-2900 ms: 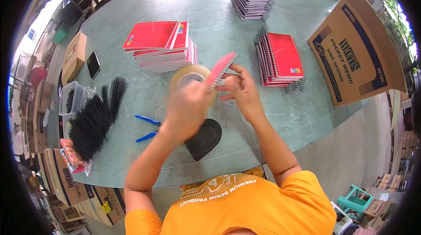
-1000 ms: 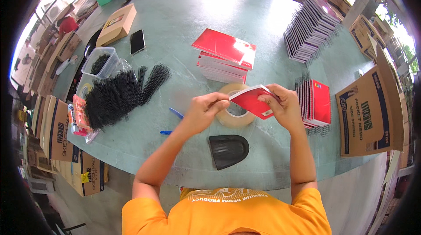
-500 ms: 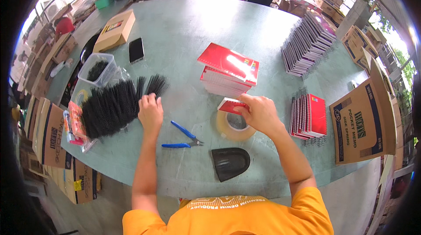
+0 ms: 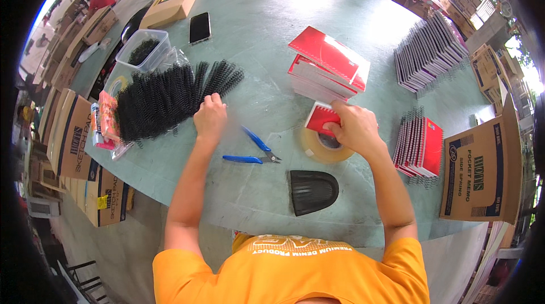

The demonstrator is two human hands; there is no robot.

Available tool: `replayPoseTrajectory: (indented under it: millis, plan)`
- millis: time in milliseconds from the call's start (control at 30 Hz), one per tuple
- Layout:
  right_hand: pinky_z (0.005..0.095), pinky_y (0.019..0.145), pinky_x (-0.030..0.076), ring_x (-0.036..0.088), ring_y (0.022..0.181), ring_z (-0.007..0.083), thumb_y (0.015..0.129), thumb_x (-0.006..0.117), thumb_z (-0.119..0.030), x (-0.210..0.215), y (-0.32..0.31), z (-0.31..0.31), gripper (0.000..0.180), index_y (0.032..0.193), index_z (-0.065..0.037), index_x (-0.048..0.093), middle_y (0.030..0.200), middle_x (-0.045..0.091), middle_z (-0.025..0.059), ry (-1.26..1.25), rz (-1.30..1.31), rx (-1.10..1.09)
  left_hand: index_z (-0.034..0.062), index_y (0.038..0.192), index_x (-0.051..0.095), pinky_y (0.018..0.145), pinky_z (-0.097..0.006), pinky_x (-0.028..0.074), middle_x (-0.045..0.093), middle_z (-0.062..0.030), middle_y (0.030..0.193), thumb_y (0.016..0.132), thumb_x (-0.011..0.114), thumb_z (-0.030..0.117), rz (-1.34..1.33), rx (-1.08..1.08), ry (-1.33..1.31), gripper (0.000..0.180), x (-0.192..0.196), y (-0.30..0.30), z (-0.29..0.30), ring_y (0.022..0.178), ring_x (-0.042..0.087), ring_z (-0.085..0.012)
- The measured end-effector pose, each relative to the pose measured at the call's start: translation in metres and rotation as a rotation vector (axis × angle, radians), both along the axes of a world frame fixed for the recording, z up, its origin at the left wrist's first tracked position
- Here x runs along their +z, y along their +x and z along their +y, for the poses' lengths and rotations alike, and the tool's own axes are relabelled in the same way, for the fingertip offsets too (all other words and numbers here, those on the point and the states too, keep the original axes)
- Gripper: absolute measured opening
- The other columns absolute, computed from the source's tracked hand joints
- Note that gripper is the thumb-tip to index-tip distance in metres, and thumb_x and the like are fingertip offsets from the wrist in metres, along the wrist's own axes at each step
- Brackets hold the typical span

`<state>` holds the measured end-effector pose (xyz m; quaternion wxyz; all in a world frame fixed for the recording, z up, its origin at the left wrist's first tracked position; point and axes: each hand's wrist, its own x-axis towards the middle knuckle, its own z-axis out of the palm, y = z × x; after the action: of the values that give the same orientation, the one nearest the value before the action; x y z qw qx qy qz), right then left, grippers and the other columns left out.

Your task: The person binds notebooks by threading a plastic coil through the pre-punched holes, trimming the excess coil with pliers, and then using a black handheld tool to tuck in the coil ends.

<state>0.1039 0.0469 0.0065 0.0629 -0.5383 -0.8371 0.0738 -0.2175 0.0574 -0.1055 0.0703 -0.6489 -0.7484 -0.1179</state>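
My right hand [image 4: 356,128] grips a small red-covered memo pad [image 4: 322,116], thumb on its cover, above a roll of clear tape [image 4: 318,151]. Its tilted cover faces me. My left hand [image 4: 210,118], fingers curled together, is at the near right end of a heap of black spiral binding coils [image 4: 162,99]. Whatever its fingertips pinch is hidden. Between my arms lie blue-handled cutters [image 4: 258,153] with handles spread and a black ridged, rounded piece [image 4: 313,192]. Beyond my right hand stands a stack of red-covered pads [image 4: 326,68], the top ones askew.
Spiral-bound red notebooks [image 4: 419,144] and a taller bound stack [image 4: 430,54] stand at right, near an open carton [image 4: 474,173]. Left are a clear plastic tub [image 4: 145,48] of black bits, a phone [image 4: 200,27], a tan box [image 4: 172,3] and orange-pink packets [image 4: 108,116].
The whole view has shifted, moving the table's things up and right in it. My right hand has turned the pad so more cover shows. My left hand stays by the coils, slightly blurred.
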Motion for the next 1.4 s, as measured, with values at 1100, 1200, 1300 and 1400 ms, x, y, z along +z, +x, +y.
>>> replayPoseTrajectory:
  millis: [1100, 1200, 1300, 1400]
  plan:
    - [0.0417, 0.061, 0.049, 0.064, 0.07, 0.0305, 0.085, 0.061, -0.029, -0.015, 0.001, -0.003, 0.019, 0.094, -0.014, 0.067, 0.074, 0.066, 0.0116, 0.124, 0.288, -0.024, 0.005, 0.132, 0.044, 0.071, -0.039, 0.048, 0.064, -0.0215, 0.091, 0.088, 0.056, 0.012, -0.802, -0.67, -0.325, 0.046, 0.062, 0.105, -0.025, 0.081, 0.063, -0.0349]
    - [0.0407, 0.061, 0.049, 0.065, 0.071, 0.0294, 0.085, 0.061, -0.028, -0.01, -0.002, -0.003, 0.018, 0.095, -0.015, 0.067, 0.075, 0.066, 0.011, 0.105, 0.269, -0.045, 0.0016, 0.119, 0.054, 0.07, -0.038, 0.049, 0.065, -0.0186, 0.087, 0.087, 0.059, 0.012, -0.726, -0.554, -0.027, 0.034, 0.065, 0.097, -0.016, 0.074, 0.063, -0.0348]
    - [0.0399, 0.061, 0.049, 0.065, 0.072, 0.0287, 0.084, 0.061, -0.026, -0.009, 0.0, -0.003, 0.017, 0.096, -0.016, 0.067, 0.076, 0.067, 0.0099, 0.084, 0.255, -0.09, -0.0005, 0.105, 0.062, 0.067, -0.035, 0.05, 0.066, -0.0149, 0.085, 0.086, 0.061, 0.009, -0.821, -0.7, 0.061, 0.021, 0.079, 0.111, -0.026, 0.072, 0.065, -0.0278]
    - [0.0394, 0.061, 0.05, 0.065, 0.072, 0.0281, 0.084, 0.061, -0.025, -0.012, 0.001, -0.004, 0.018, 0.098, -0.017, 0.067, 0.077, 0.067, 0.0087, 0.108, 0.288, -0.061, -0.0013, 0.101, 0.064, 0.067, -0.03, 0.05, 0.067, -0.0129, 0.085, 0.085, 0.063, 0.007, -1.153, -0.57, -0.031, 0.018, 0.09, 0.124, -0.032, 0.076, 0.065, -0.0178]
